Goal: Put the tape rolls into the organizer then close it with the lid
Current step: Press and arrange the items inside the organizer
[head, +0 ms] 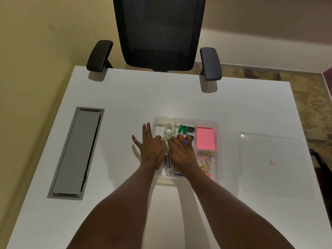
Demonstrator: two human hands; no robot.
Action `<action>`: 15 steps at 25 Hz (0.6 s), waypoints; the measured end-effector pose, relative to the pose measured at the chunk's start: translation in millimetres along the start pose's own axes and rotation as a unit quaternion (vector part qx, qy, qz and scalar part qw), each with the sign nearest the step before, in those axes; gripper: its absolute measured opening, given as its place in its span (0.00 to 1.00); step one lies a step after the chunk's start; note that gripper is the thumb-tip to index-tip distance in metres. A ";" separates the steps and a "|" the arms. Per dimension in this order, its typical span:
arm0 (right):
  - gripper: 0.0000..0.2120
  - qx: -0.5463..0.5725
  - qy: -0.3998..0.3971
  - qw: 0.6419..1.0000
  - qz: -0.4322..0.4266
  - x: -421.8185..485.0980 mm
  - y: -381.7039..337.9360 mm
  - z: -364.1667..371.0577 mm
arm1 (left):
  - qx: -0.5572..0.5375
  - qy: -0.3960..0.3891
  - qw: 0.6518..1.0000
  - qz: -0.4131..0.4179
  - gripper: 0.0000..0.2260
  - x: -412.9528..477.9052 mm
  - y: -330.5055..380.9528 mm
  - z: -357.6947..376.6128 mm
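A clear plastic organizer (218,126) sits on the white table in front of me. One clear tape roll (169,129) lies in its far left compartment. My left hand (150,148) is spread flat with fingers apart, over the organizer's left wall and the table beside it. My right hand (182,151) hovers palm down over the middle compartments, fingers apart, holding nothing that I can see. The clear lid (269,164) lies flat on the table to the right of the organizer, apart from it.
The organizer also holds pink sticky notes (205,138), coloured paper clips (205,161), sharpeners (186,129) and pens. A grey cable hatch (75,151) is set into the table at the left. A black office chair (159,33) stands at the far edge.
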State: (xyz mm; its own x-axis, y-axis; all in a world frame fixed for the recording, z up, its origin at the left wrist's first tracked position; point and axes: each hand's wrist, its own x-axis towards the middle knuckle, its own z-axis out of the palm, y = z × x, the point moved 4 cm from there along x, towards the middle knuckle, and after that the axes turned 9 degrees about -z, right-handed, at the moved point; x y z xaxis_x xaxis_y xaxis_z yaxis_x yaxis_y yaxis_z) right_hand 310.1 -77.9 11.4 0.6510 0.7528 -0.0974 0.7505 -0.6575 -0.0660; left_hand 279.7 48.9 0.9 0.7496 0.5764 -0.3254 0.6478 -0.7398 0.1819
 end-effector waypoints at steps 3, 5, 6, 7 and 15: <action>0.15 0.002 0.002 1.000 0.004 -2.6 2.6 0.0 | 0.008 -0.005 1.000 -0.016 0.17 -0.9 4.1 1.1; 0.18 0.001 -0.004 1.000 0.006 -3.7 2.9 0.4 | 0.004 -0.004 1.000 -0.019 0.16 -2.5 6.2 1.4; 0.19 -0.002 -0.007 1.000 0.002 -4.3 1.9 1.2 | 0.000 -0.007 1.000 -0.018 0.16 -3.2 7.2 1.4; 0.20 -0.003 -0.010 1.000 -0.001 -5.0 1.1 1.9 | -0.007 -0.012 1.000 -0.018 0.16 -4.1 8.2 1.7; 0.20 0.008 -0.036 0.999 0.004 -7.9 -4.7 5.2 | -0.009 -0.054 0.998 -0.039 0.18 -1.3 6.4 -1.8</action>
State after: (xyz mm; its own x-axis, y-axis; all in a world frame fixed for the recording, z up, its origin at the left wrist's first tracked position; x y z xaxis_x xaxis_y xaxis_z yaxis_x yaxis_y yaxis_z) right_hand 300.9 -80.9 7.3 0.6461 0.7443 -0.1691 0.7435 -0.6638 -0.0811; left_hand 283.1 44.1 4.2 0.6779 0.5912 -0.4369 0.7072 -0.6867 0.1681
